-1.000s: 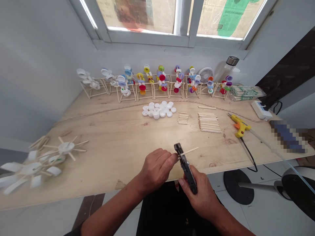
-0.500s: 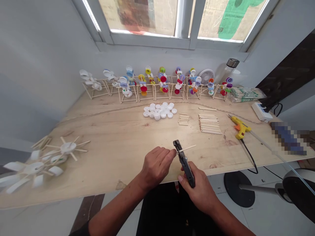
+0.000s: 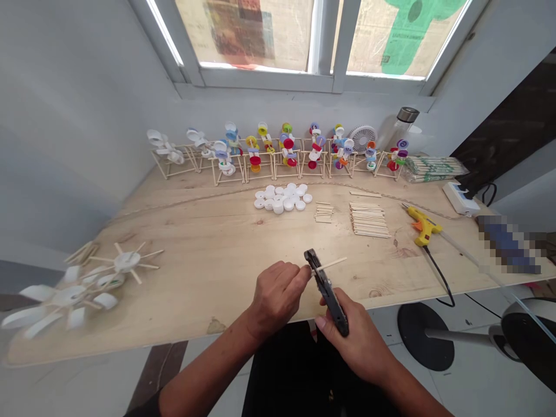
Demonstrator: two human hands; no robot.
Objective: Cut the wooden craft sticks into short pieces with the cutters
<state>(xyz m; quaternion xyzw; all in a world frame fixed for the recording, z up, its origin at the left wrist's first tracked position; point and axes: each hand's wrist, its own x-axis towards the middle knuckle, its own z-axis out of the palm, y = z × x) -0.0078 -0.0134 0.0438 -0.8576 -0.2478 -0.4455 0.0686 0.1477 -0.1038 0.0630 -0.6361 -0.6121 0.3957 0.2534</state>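
My left hand [image 3: 280, 291] pinches one end of a thin wooden stick [image 3: 333, 264] near the table's front edge. The stick lies across the head of a dark cutting tool [image 3: 325, 286], and its free end points right. Wrapped round the tool's handles is my right hand [image 3: 358, 333]. Whether the jaws have bitten into the stick I cannot tell. Beyond the hands lie a small pile of short cut sticks [image 3: 324, 212], a larger stack of longer sticks [image 3: 369, 220] and a cluster of white bottle caps [image 3: 278, 200].
Stick frames with coloured cap wheels [image 3: 286, 156] line the wall. A yellow glue gun [image 3: 423, 226] with its cable lies right, near a white power strip [image 3: 460, 198]. White wheel assemblies [image 3: 72, 295] and a spoked hub [image 3: 127, 262] lie left. A bottle [image 3: 402, 124] stands behind.
The view has shifted slightly. Both hands, the stick and the cutting tool keep nearly the same position, with the tool tilted a touch more.
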